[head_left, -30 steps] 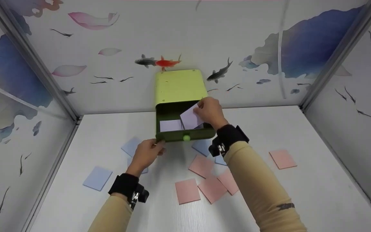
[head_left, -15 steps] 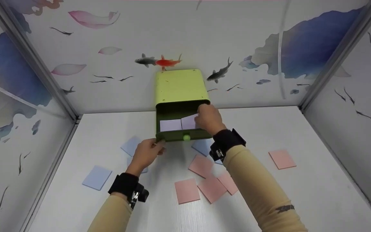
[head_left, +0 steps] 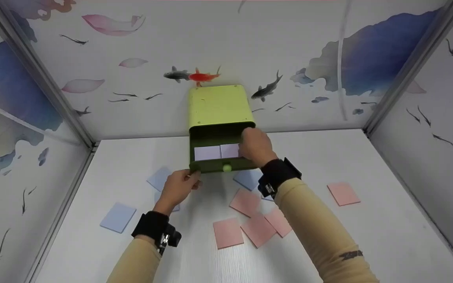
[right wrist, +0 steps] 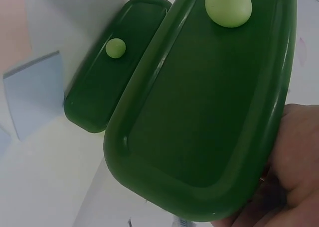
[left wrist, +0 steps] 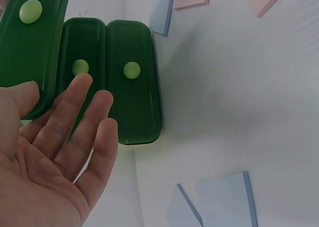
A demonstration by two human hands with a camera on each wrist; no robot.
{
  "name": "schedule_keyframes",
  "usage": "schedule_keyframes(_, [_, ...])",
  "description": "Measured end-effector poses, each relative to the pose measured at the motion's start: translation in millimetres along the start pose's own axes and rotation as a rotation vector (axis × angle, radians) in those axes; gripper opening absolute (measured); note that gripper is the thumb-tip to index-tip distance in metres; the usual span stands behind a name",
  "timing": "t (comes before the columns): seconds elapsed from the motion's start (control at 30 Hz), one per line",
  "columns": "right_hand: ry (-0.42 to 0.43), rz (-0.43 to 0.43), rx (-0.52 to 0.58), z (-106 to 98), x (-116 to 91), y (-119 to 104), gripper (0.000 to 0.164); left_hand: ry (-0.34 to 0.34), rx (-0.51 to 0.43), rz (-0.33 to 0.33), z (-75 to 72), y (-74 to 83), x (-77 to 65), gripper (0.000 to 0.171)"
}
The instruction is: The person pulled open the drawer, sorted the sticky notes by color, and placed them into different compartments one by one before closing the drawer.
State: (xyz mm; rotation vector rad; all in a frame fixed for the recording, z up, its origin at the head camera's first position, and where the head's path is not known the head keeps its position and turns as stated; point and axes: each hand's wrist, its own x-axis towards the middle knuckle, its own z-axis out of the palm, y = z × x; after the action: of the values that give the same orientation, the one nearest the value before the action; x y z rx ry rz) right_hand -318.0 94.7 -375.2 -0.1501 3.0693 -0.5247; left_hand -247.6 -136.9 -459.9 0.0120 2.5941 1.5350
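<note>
A lime-green cabinet (head_left: 220, 104) has its dark green top drawer (head_left: 210, 167) pulled out. My left hand (head_left: 177, 188) grips the drawer's front left corner, thumb on the front panel (left wrist: 30, 53), the other fingers loosely spread below. Inside lie two lilac note pads side by side, the left pad (head_left: 207, 153) flat and the right pad (head_left: 229, 151) partly covered by my right hand (head_left: 257, 146). That hand reaches over the drawer's right side, holding the right pad's outer end; its fingertips are hidden. In the right wrist view, the drawer front (right wrist: 199, 102) hides most of them.
Two shut lower drawers (left wrist: 133, 92) show below the open one. Blue pads (head_left: 118, 217) lie on the white table at left and under the drawer; pink pads (head_left: 228, 233) lie in front, with a lone pink pad (head_left: 343, 193) at right. A patterned wall (head_left: 132, 114) stands behind.
My right hand has lowered the tilted lilac pad into the drawer, where it now lies flat beside the other. The left hand keeps its hold on the drawer corner.
</note>
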Motion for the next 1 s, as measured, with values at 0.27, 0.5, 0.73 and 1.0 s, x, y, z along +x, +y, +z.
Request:
schedule_keyframes(0.27, [0.130,-0.120,0.112,-13,-10,11,0.022,-0.002,0.006,-0.003,-0.8,-2.6,1.6,0.036])
schedule_keyframes(0.5, [0.234,-0.174,0.110,-21,-24,24,0.017,-0.010,0.013,0.002,-0.7,-3.2,3.2,0.036])
schedule_keyframes(0.73, [0.212,-0.211,0.105,-22,-48,20,0.017,-0.022,0.011,0.005,-1.0,-2.3,3.6,0.036])
schedule_keyframes(1.0, [0.121,-0.257,0.071,-9,-71,4,0.018,-0.029,0.026,0.007,-2.7,-1.7,2.5,0.037])
